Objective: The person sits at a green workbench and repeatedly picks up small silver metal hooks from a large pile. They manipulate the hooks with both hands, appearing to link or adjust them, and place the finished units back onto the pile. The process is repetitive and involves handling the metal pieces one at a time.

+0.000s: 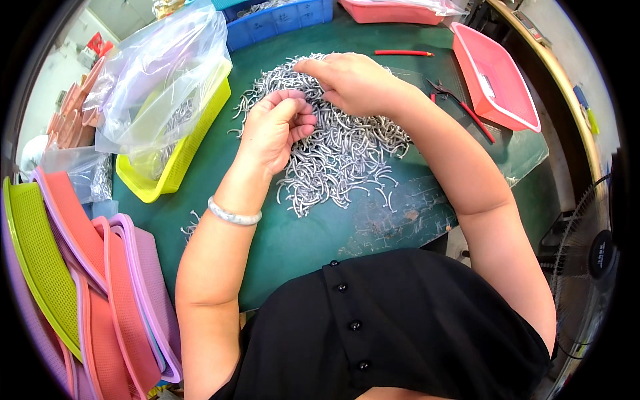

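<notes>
A heap of small curved silvery metal pieces is spread over the green tabletop. At the heap's left edge, my left hand is closed, its fingers curled in and the thumb pressed over them. Anything between those fingertips is too small or hidden to make out. My right hand hovers over the far part of the heap with its back up. Its forefinger stretches left toward my left hand, and its thumb is apart below. The remaining right fingers are mostly hidden.
A yellow-green basket with clear plastic and metal pieces stands left. Stacked coloured baskets fill the lower left. Pliers, a red-handled tool and a pink tray lie right. A blue bin stands behind; a fan is lower right.
</notes>
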{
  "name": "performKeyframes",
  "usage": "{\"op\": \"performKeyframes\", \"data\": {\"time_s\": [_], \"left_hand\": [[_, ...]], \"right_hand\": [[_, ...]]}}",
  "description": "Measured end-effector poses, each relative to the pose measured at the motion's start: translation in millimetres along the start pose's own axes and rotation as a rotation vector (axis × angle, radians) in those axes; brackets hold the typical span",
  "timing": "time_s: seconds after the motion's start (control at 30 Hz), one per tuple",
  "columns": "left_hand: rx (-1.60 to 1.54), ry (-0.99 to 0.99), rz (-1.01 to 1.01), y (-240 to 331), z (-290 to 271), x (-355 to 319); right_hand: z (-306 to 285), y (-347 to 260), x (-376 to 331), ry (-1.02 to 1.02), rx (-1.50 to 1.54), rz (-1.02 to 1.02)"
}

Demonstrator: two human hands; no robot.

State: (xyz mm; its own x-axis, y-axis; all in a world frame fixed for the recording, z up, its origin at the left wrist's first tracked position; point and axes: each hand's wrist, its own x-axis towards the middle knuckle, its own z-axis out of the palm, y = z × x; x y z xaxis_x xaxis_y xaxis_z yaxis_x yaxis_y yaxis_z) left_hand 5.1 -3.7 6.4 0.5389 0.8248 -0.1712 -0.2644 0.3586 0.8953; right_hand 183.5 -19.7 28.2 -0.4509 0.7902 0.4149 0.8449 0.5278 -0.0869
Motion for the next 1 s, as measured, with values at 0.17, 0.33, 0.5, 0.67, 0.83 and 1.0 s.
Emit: {"op": "performKeyframes", "data": {"time_s": [0.17,0.33,0.5,0.67,0.83,1.0], "left_hand": [[0.028,0.019,-0.023,0,1,0],[0.029,0.031,-0.032,-1,2,-1],[0.025,0.015,-0.036,-1,3,-1],[0.006,0.006,-0.042,-3,4,0],[-0.030,0.008,-0.009,-8,8,-3],[-0.048,0.029,0.071,-12,7,-1]], "right_hand": [[-6,-7,1,-0.064,-0.106,0.019],[-1,-7,1,0.042,-0.132,-0.042],[-1,-9,1,0.031,-0.076,0.072],[2,-7,-2,0.111,0.056,0.128],[-3,-25,-7,0.223,0.141,0.031],[-4,-18,-11,0.258,0.273,-0.036]]}}
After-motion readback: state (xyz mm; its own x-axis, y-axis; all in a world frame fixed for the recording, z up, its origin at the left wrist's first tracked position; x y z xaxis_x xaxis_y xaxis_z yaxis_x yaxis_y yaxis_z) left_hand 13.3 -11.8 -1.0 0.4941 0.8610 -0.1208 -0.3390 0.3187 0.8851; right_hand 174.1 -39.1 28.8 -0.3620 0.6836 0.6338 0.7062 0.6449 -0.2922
